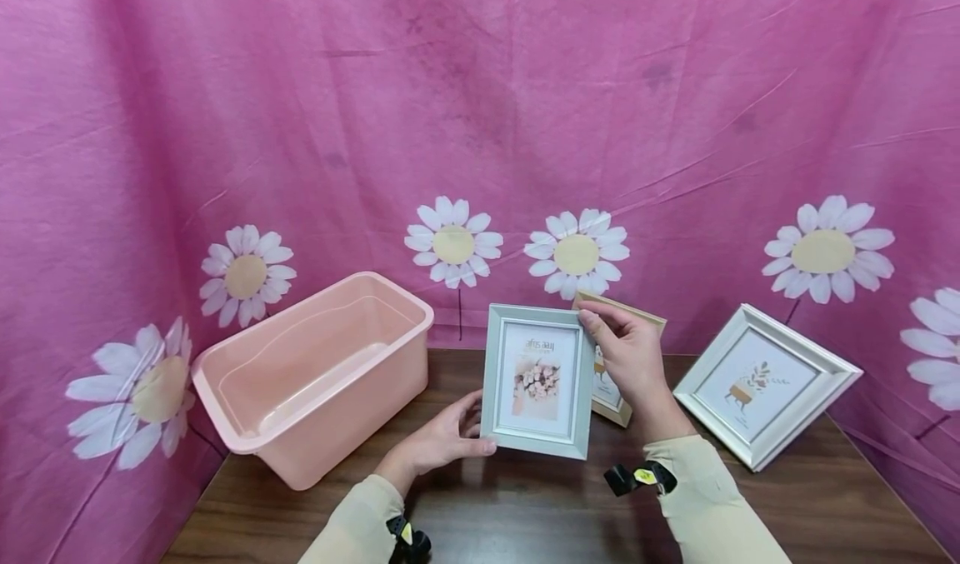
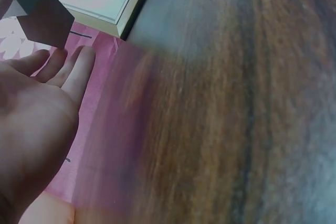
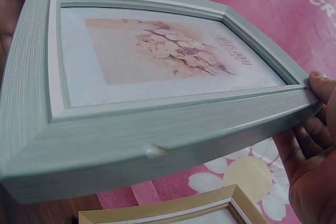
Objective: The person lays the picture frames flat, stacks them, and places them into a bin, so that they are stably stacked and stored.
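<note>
A person's two bare hands, set apart from each other, hold up a pale green picture frame (image 1: 536,381) in front of them, above a dark wood-grain table (image 1: 517,514). The left hand (image 1: 441,443) grips its lower left corner, thumb in front and fingers behind; the right hand (image 1: 632,364) pinches the upper right corner. The frame shows a print of pale pink flowers, and its near edge in the right wrist view has a small whitish mark. Just behind it, partly hidden, is a gold-coloured frame (image 1: 607,391). To the right, a silvery white frame (image 1: 767,385) sits at an angle, with a plant drawing inside. To the left stands a pink plastic bin (image 1: 348,414). A magenta curtain (image 1: 480,114) printed with white daisies hangs behind.
</note>
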{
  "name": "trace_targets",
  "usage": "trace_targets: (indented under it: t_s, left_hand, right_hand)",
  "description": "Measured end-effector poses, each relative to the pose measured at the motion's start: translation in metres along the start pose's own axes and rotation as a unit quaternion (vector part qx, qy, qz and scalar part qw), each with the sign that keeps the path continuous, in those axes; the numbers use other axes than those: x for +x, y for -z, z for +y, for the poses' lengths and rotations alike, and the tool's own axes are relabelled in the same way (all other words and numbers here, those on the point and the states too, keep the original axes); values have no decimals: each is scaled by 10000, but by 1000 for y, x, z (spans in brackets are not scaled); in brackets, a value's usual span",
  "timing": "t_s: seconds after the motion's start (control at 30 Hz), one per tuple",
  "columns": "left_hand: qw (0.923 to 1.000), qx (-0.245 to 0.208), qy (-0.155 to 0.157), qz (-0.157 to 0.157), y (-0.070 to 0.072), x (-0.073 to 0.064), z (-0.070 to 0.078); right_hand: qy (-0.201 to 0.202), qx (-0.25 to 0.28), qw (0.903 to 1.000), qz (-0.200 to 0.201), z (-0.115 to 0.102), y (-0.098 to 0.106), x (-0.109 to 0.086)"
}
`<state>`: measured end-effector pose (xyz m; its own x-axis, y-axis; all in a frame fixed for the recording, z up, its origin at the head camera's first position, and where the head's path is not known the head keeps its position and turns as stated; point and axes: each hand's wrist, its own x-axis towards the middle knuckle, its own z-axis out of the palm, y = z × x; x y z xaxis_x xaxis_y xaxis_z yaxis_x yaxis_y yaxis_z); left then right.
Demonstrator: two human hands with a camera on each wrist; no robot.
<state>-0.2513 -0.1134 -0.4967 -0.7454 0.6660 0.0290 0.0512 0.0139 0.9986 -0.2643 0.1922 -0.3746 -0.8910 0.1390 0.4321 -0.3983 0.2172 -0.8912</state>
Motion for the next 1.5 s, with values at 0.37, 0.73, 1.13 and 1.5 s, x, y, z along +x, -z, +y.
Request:
trace_targets:
  t_s: [0.37, 0.73, 1.13, 1.5]
  left_hand:
    - [9991, 317, -228, 187, 2, -5, 2]
    - [9932, 707, -381, 839, 1, -11, 1]
    - [9828, 617, -665, 1609, 10, -21, 0]
    - [9771, 205, -669, 2010, 19, -25, -3]
  right_hand:
    - [54, -228, 9996, 124, 0, 2, 2]
    - [-237, -195, 9995, 76, 8, 2, 3]
    - [-558, -84, 9977, -378, 12, 7, 4]
    - [-585, -516, 9949, -641, 26, 19, -4]
